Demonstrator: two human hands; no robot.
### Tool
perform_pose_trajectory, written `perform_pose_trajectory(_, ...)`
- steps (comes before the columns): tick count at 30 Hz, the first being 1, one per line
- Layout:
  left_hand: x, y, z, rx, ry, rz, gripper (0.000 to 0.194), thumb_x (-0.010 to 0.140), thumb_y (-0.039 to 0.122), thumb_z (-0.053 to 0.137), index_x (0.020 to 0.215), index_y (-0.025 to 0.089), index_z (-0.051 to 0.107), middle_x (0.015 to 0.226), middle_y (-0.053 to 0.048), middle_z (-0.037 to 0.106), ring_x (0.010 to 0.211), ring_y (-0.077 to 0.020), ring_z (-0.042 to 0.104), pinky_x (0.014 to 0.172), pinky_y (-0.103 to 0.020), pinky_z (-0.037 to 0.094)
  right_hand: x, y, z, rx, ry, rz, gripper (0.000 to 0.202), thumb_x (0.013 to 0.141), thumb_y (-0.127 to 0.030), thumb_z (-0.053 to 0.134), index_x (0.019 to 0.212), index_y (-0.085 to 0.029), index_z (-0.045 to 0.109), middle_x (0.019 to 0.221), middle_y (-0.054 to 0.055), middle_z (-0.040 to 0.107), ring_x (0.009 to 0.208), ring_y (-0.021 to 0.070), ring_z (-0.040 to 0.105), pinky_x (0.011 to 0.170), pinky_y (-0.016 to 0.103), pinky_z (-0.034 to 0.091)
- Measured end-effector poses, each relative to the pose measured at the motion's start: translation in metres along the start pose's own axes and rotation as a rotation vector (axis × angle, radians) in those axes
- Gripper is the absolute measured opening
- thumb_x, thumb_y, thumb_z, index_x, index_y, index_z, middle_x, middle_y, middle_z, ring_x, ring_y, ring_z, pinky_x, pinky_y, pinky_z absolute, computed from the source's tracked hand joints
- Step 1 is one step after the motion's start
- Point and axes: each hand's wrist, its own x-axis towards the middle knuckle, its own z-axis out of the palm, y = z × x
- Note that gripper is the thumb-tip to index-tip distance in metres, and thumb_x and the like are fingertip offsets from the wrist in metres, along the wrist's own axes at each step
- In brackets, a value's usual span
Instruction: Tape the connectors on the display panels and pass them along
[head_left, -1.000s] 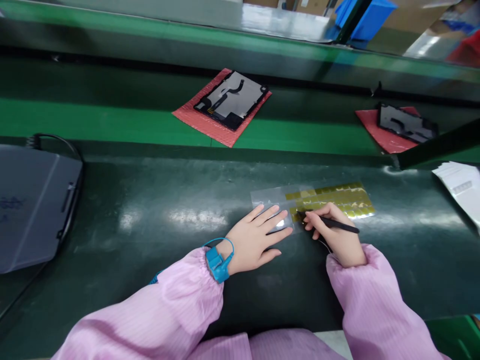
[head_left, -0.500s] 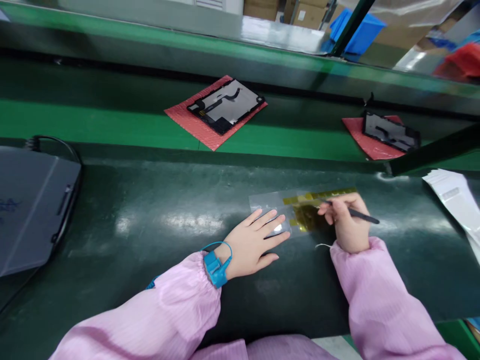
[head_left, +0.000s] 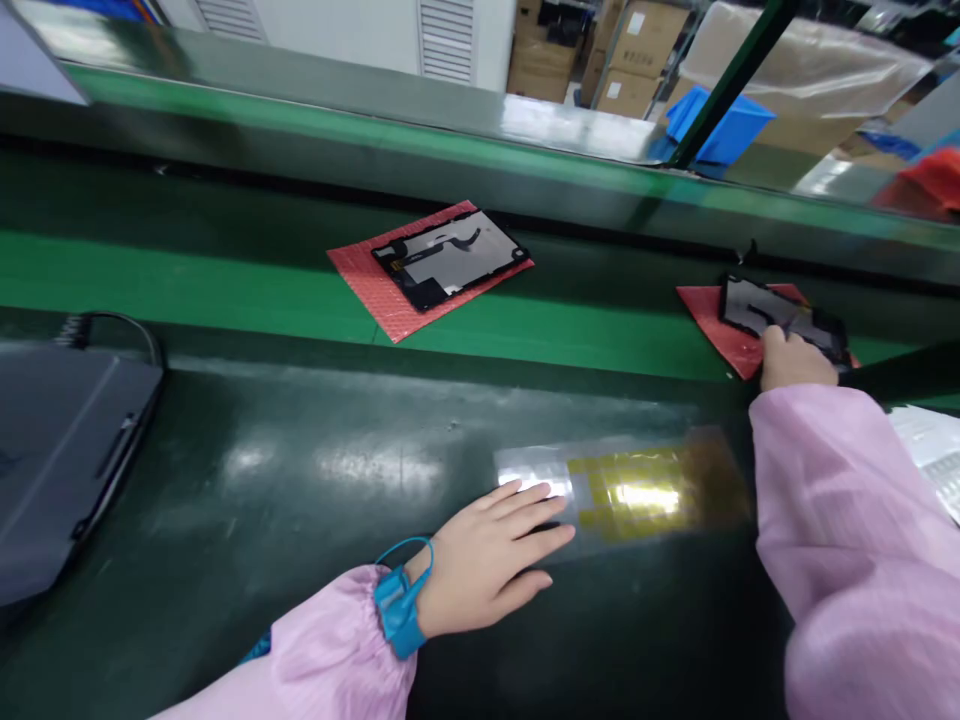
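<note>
Amber-yellow film (head_left: 626, 490) is lying with its clear plastic sheet (head_left: 534, 464) on the dark green counter (head_left: 300, 560), while a worker's left hand (head_left: 491, 555) is resting palm-down over the sheet's clear end, its grip spreading wide and holding nothing. Above a pink sleeve, the right hand (head_left: 796, 358) is reaching to the black-framed display panel (head_left: 750, 303) lying on red bubble wrap (head_left: 709, 318) along the green ledge (head_left: 600, 335); fingertips are hiding from view, so its grip cannot be told. A second display panel (head_left: 465, 260) is sitting farther left, and a blue wrist strap (head_left: 400, 612) is circling the left wrist.
</note>
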Motion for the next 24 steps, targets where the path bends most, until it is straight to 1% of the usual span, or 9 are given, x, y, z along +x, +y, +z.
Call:
perform_pose_trajectory(3, 0.004, -0.002, -0.011, -0.16, 0.017, -0.039, 0.045, 0.109, 0.037, 0.047, 0.15, 0.021, 0.055, 0.16, -0.007, 0.055, 0.153, -0.0219, 0.045, 0.132, -0.044, 0.029, 0.017, 0.004, 0.011, -0.131, 0.006, 0.084, 0.034, 0.093, -0.008, 0.047, 0.071, -0.028, 0.031, 0.069, -0.003, 0.036, 0.056, 0.0153, 0.034, 0.065, 0.044, 0.023)
perform_pose_trajectory(6, 0.011, -0.008, -0.02, -0.435, 0.127, -0.084, 0.04, 0.109, 0.03, 0.046, 0.146, 0.023, 0.06, 0.153, -0.008, 0.061, 0.145, -0.0199, 0.055, 0.126, -0.04, 0.039, 0.037, 0.008, 0.022, -0.256, -0.019, 0.172, 0.023, 0.09, -0.007, 0.053, 0.076, -0.025, 0.051, 0.078, 0.013, 0.058, 0.062, 0.0214, 0.052, 0.063, 0.044, 0.025)
perform_pose_trajectory(9, 0.022, -0.018, -0.024, -0.776, 0.301, -0.136, 0.036, 0.108, 0.028, 0.049, 0.139, 0.023, 0.067, 0.146, -0.011, 0.067, 0.137, -0.0227, 0.063, 0.118, -0.04, 0.05, 0.056, 0.005, 0.029, -0.354, -0.054, 0.207, 0.019, 0.084, -0.002, 0.062, 0.095, -0.017, 0.068, 0.092, 0.028, 0.067, 0.071, 0.0278, 0.061, 0.063, 0.043, 0.023)
perform_pose_trajectory(11, 0.031, -0.026, -0.024, -1.017, 0.366, -0.176, 0.034, 0.107, 0.033, 0.055, 0.135, 0.023, 0.069, 0.143, -0.013, 0.069, 0.134, -0.0251, 0.065, 0.115, -0.042, 0.052, 0.061, -0.009, 0.029, -0.394, -0.055, 0.181, 0.025, 0.086, -0.011, 0.07, 0.111, -0.012, 0.07, 0.101, 0.033, 0.068, 0.075, 0.0295, 0.061, 0.063, 0.043, 0.022)
perform_pose_trajectory(13, 0.041, -0.035, -0.023, -1.223, 0.376, -0.192, 0.034, 0.105, 0.037, 0.06, 0.135, 0.023, 0.07, 0.142, -0.013, 0.07, 0.134, -0.0267, 0.065, 0.117, -0.043, 0.05, 0.056, -0.035, 0.025, -0.416, -0.034, 0.111, 0.036, 0.089, -0.026, 0.074, 0.12, -0.008, 0.067, 0.103, 0.032, 0.069, 0.075, 0.0286, 0.059, 0.063, 0.042, 0.024)
perform_pose_trajectory(15, 0.051, -0.043, -0.022, -1.349, 0.368, -0.182, 0.037, 0.102, 0.038, 0.067, 0.136, 0.025, 0.07, 0.143, -0.013, 0.069, 0.137, -0.0286, 0.063, 0.12, -0.046, 0.046, 0.039, -0.073, 0.016, -0.386, -0.01, -0.015, 0.041, 0.09, -0.035, 0.074, 0.119, -0.007, 0.065, 0.098, 0.028, 0.07, 0.071, 0.0254, 0.056, 0.063, 0.04, 0.027)
perform_pose_trajectory(19, 0.063, -0.051, -0.021, -1.466, 0.425, -0.181, 0.058, 0.092, 0.037, 0.08, 0.147, 0.032, 0.06, 0.162, -0.013, 0.051, 0.147, -0.0326, 0.052, 0.124, -0.052, 0.038, -0.024, -0.162, -0.005, -0.145, 0.024, -0.346, 0.022, 0.088, -0.027, 0.072, 0.103, -0.016, 0.06, 0.081, 0.011, 0.066, 0.066, 0.0204, 0.054, 0.065, 0.034, 0.034)
perform_pose_trajectory(22, 0.068, -0.049, -0.021, -1.542, 0.581, -0.263, 0.09, 0.071, 0.031, 0.096, 0.15, 0.039, 0.053, 0.172, -0.008, 0.036, 0.154, -0.0333, 0.043, 0.123, -0.053, 0.038, -0.077, -0.218, -0.013, 0.123, -0.012, -0.602, 0.021, 0.086, -0.019, 0.068, 0.091, -0.024, 0.049, 0.078, 0.004, 0.065, 0.064, 0.0182, 0.058, 0.064, 0.029, 0.038)
perform_pose_trajectory(24, 0.069, -0.046, -0.022, -1.588, 0.712, -0.338, 0.098, 0.056, 0.03, 0.103, 0.143, 0.035, 0.059, 0.166, -0.007, 0.046, 0.15, -0.0346, 0.048, 0.122, -0.052, 0.041, -0.106, -0.243, -0.016, 0.305, -0.136, -0.713, 0.024, 0.091, -0.022, 0.065, 0.087, -0.026, 0.042, 0.081, 0.003, 0.068, 0.064, 0.0175, 0.062, 0.063, 0.027, 0.042)
